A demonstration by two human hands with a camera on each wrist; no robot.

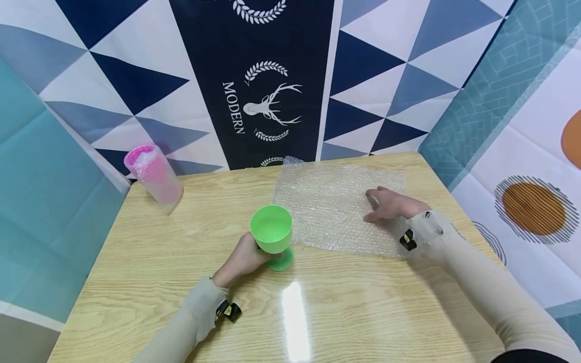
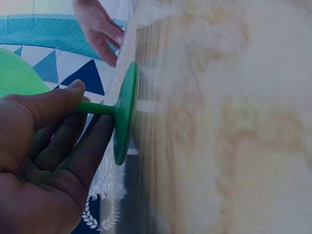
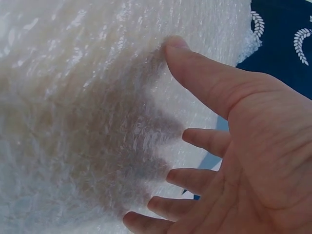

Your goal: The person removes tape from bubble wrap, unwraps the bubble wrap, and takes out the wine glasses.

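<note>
A green plastic goblet stands upright near the middle of the table, its round foot at the wood. My left hand grips its stem, thumb on one side and fingers on the other in the left wrist view. A flat sheet of clear bubble wrap lies behind and to the right of the goblet. Over the sheet's right part is my right hand, fingers spread and holding nothing. In the right wrist view the fingertips are at or just above the wrap; contact is hard to tell.
A pink item wrapped in bubble wrap stands at the table's back left corner. Patterned cloth walls border the wooden table at the back and both sides. A bright light reflection lies on the tabletop in front.
</note>
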